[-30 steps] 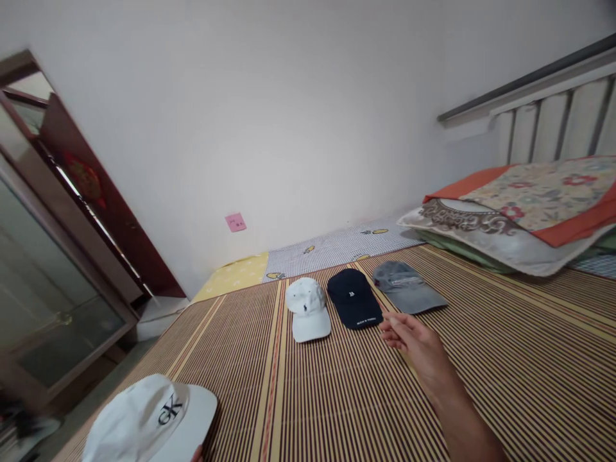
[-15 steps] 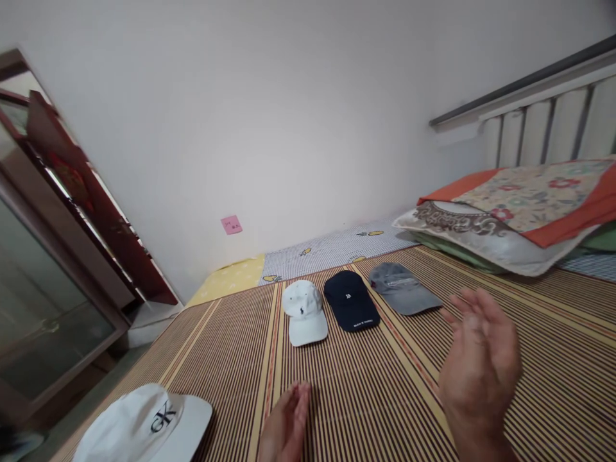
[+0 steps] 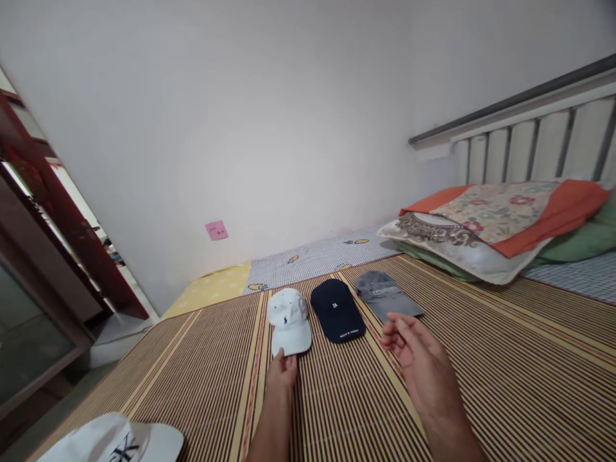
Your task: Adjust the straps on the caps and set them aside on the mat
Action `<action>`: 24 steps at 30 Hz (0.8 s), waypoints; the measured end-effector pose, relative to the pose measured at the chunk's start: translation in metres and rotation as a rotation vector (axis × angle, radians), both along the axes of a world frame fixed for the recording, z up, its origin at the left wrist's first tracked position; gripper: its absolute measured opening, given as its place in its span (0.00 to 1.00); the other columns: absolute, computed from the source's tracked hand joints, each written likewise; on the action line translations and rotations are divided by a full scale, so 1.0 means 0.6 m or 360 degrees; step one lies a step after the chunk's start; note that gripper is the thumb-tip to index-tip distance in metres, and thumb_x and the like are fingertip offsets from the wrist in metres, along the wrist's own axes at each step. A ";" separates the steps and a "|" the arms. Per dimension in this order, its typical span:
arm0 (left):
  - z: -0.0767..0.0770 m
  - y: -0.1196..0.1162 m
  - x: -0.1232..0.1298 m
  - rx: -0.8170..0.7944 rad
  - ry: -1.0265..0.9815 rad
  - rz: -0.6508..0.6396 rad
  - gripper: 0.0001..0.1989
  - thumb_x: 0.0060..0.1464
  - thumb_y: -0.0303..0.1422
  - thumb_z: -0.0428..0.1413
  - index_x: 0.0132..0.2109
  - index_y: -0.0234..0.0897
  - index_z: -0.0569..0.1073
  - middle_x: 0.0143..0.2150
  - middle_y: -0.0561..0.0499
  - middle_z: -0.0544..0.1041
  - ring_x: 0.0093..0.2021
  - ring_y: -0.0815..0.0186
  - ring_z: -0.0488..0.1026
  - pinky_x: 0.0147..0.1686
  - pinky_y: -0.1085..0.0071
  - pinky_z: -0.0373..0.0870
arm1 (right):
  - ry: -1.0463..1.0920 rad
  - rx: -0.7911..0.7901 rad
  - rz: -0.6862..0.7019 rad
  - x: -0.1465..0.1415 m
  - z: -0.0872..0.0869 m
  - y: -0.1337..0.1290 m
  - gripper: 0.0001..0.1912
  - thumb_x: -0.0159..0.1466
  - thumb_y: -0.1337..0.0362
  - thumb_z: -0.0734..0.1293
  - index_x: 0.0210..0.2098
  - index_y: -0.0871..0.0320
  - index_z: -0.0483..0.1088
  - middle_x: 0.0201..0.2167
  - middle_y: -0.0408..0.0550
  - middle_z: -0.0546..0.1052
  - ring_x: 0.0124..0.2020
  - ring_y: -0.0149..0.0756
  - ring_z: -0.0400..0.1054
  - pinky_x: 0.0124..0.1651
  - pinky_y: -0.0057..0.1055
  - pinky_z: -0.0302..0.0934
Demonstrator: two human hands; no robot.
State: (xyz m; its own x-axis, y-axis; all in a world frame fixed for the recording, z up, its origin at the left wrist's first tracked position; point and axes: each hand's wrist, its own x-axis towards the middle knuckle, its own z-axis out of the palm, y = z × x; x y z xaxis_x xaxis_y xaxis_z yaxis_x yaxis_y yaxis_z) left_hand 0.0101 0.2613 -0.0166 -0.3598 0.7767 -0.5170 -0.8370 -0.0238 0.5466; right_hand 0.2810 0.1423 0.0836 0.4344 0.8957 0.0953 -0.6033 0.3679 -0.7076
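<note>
Pinches the front brim of the white cap (image 3: 290,321) on the striped mat (image 3: 206,366) with the left hand (image 3: 282,372), thumb on top, fingertips at the edge. Holds the right hand (image 3: 426,362) by the grey cap (image 3: 385,296), fingers loosely curled; cannot tell whether touching. Between those caps, has the navy cap (image 3: 335,311) in the way; behind, pillows (image 3: 481,256) near the radiator (image 3: 524,151). Bears a small dark figure on white; on navy, a white mark and unreadable brim lettering; on grey, blurred lettering; on the cropped near cap (image 3: 154,439), a legible "K"; on the pink note (image 3: 216,230), illegible writing.
</note>
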 end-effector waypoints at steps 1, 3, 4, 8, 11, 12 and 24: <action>0.003 -0.003 -0.002 0.0012 -0.0014 -0.0004 0.15 0.65 0.32 0.59 0.58 0.36 0.73 0.56 0.44 0.78 0.47 0.60 0.79 0.43 0.60 0.81 | 0.0008 -0.0008 0.0006 0.000 -0.001 0.001 0.20 0.51 0.51 0.81 0.36 0.57 0.78 0.27 0.42 0.79 0.29 0.32 0.71 0.34 0.26 0.68; 0.011 -0.021 -0.004 0.0068 -0.0040 -0.0018 0.17 0.66 0.29 0.57 0.60 0.35 0.72 0.56 0.43 0.79 0.44 0.62 0.81 0.41 0.63 0.82 | 0.0013 -0.0028 0.0032 -0.003 -0.006 0.005 0.20 0.50 0.51 0.81 0.35 0.57 0.79 0.26 0.42 0.79 0.28 0.31 0.71 0.33 0.26 0.67; 0.017 -0.035 -0.004 0.0114 -0.0054 -0.0033 0.19 0.66 0.27 0.56 0.62 0.35 0.70 0.55 0.42 0.80 0.44 0.63 0.81 0.40 0.65 0.82 | 0.0005 -0.0043 0.0062 -0.006 -0.011 0.008 0.20 0.50 0.51 0.81 0.35 0.57 0.79 0.26 0.42 0.79 0.28 0.31 0.71 0.33 0.26 0.67; 0.040 -0.114 0.013 0.0369 -0.0106 -0.0152 0.26 0.66 0.19 0.50 0.68 0.33 0.66 0.51 0.40 0.85 0.49 0.62 0.83 0.46 0.71 0.80 | -0.0104 -0.0137 0.0247 -0.022 -0.036 0.023 0.22 0.51 0.48 0.81 0.36 0.57 0.80 0.29 0.46 0.82 0.31 0.34 0.75 0.35 0.27 0.68; 0.034 -0.180 0.041 0.0512 -0.0136 -0.0241 0.29 0.64 0.18 0.52 0.70 0.36 0.65 0.54 0.41 0.84 0.57 0.60 0.79 0.58 0.67 0.76 | -0.0261 -0.0178 0.0405 -0.038 -0.055 0.031 0.25 0.54 0.45 0.78 0.42 0.56 0.81 0.43 0.55 0.85 0.45 0.43 0.79 0.45 0.33 0.71; 0.026 -0.200 0.051 0.0579 -0.0152 -0.0289 0.29 0.63 0.19 0.54 0.68 0.40 0.68 0.56 0.43 0.83 0.60 0.59 0.77 0.60 0.66 0.73 | -0.0307 -0.0188 0.0438 -0.044 -0.061 0.033 0.25 0.55 0.45 0.78 0.44 0.56 0.81 0.47 0.56 0.84 0.50 0.46 0.78 0.48 0.36 0.71; -0.007 -0.274 0.113 0.0892 0.0336 -0.1149 0.26 0.38 0.29 0.75 0.48 0.36 0.83 0.47 0.40 0.86 0.48 0.52 0.82 0.55 0.60 0.73 | -0.0785 -0.0151 0.0015 -0.052 -0.042 0.007 0.30 0.60 0.36 0.67 0.41 0.56 0.82 0.39 0.54 0.86 0.46 0.54 0.78 0.42 0.38 0.72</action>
State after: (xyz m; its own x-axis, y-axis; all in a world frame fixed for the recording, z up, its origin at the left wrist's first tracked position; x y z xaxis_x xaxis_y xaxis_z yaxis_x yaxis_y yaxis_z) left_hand 0.0778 0.0972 -0.0208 0.2630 0.9646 0.0212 -0.6366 0.1569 0.7550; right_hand 0.2499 0.1464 0.0585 0.3502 0.9139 0.2052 -0.1918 0.2844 -0.9393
